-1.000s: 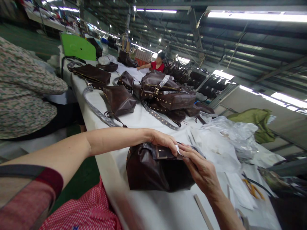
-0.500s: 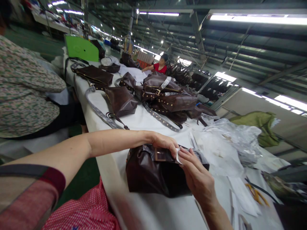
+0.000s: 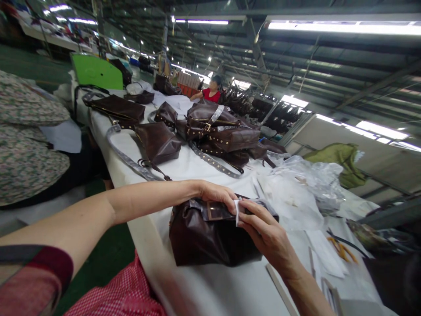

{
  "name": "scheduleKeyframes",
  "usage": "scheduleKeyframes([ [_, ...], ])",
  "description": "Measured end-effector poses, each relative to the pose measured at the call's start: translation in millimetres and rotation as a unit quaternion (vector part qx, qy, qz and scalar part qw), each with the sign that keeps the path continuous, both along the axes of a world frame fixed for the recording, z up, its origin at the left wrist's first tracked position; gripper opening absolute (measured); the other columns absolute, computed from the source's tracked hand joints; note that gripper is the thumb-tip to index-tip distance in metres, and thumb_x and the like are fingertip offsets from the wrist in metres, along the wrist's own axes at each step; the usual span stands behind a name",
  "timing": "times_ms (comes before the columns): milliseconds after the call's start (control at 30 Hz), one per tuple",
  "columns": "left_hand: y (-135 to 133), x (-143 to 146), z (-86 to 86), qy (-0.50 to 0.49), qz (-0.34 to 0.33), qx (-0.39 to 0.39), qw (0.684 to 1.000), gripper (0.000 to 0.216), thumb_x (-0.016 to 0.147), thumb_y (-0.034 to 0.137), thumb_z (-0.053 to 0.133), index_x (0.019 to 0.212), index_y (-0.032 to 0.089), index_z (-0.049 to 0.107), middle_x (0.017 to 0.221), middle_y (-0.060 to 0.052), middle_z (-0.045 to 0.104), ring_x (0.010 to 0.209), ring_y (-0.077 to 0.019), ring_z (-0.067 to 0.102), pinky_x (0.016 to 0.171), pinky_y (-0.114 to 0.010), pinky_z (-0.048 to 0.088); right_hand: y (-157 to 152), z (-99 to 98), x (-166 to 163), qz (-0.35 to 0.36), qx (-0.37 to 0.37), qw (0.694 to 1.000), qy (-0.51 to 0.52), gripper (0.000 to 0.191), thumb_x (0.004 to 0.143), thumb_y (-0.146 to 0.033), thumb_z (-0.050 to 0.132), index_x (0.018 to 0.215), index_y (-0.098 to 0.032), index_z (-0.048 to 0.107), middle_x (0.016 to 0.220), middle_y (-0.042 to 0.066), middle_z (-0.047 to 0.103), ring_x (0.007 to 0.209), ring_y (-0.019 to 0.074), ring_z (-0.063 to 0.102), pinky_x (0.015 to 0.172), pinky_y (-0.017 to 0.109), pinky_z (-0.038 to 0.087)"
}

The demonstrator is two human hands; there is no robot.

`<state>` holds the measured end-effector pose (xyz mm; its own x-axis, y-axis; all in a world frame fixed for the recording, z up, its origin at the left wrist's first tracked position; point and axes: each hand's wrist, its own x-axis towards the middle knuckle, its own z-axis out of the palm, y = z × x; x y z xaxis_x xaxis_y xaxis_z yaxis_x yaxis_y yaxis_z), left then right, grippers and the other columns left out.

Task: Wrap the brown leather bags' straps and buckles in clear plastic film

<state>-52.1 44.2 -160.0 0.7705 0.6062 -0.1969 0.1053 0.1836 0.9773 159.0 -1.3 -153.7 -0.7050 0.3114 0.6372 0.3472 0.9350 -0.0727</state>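
Observation:
A dark brown leather handbag (image 3: 213, 245) rests on the white-covered table in front of me. Across its top runs a strap with a rectangular buckle (image 3: 215, 211), partly wrapped in clear film. My left hand (image 3: 219, 195) reaches over from the left, its fingers closed on the strap beside the buckle. Between the two hands a small white piece of paper or tape (image 3: 237, 213) stands up. My right hand (image 3: 268, 228) pinches that white piece from the right, fingers bent against the strap. The fingertips of both hands are partly hidden.
Several brown studded bags (image 3: 223, 131) are piled farther up the table (image 3: 144, 224). Crumpled clear plastic (image 3: 302, 188) lies to the right, near orange-handled scissors (image 3: 342, 250). A person in a floral top (image 3: 29, 140) is at the left; another in red (image 3: 211, 95) is at the back.
The view has shifted slightly, so the surroundings sit farther left. My right fingers have bent and closed in on the white piece. My left hand stays at the strap.

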Motion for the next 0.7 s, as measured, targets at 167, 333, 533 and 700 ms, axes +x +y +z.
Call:
scheduleKeyframes([
  [167,-6,1,2.5,0.015,0.007,0.018,1.000,0.026,0.052,0.024,0.070,0.077,0.016,0.066,0.067,0.002,0.065,0.062,-0.0148,0.058,0.057,-0.025,0.047,0,15.5,1,0.012,0.025,0.997,-0.067,0.005,0.089,-0.021,0.059,0.091,-0.020,0.063,0.124,0.013,0.064,0.120,0.0253,0.057,0.098,0.042,0.053],
  [333,-12,2,8.2,0.004,0.010,-0.019,1.000,0.024,0.053,0.024,0.068,0.075,0.016,0.066,0.065,0.002,0.066,0.058,-0.0138,0.058,0.055,-0.024,0.047,-1,11.7,-2,-0.008,0.061,0.994,-0.089,0.014,0.091,-0.012,0.049,0.085,-0.020,0.060,0.120,0.012,0.066,0.119,0.0239,0.058,0.098,0.042,0.052],
  [533,-10,3,7.8,0.019,0.017,0.001,1.000,0.025,0.055,0.022,0.065,0.078,0.016,0.065,0.064,0.002,0.065,0.057,-0.0144,0.058,0.053,-0.024,0.046,-5,11.0,-1,-0.016,0.020,0.995,-0.096,0.008,0.091,-0.021,0.053,0.092,-0.019,0.060,0.129,0.015,0.061,0.126,0.0275,0.053,0.101,0.046,0.050],
  [700,-12,9,6.2,0.022,0.017,0.027,0.999,0.024,0.052,0.022,0.065,0.075,0.015,0.066,0.066,0.002,0.065,0.059,-0.0135,0.057,0.055,-0.023,0.045,-7,27.8,7,-0.015,-0.072,0.991,-0.109,0.014,0.093,-0.021,0.049,0.093,-0.023,0.063,0.126,0.009,0.064,0.118,0.0224,0.059,0.096,0.038,0.054],
])
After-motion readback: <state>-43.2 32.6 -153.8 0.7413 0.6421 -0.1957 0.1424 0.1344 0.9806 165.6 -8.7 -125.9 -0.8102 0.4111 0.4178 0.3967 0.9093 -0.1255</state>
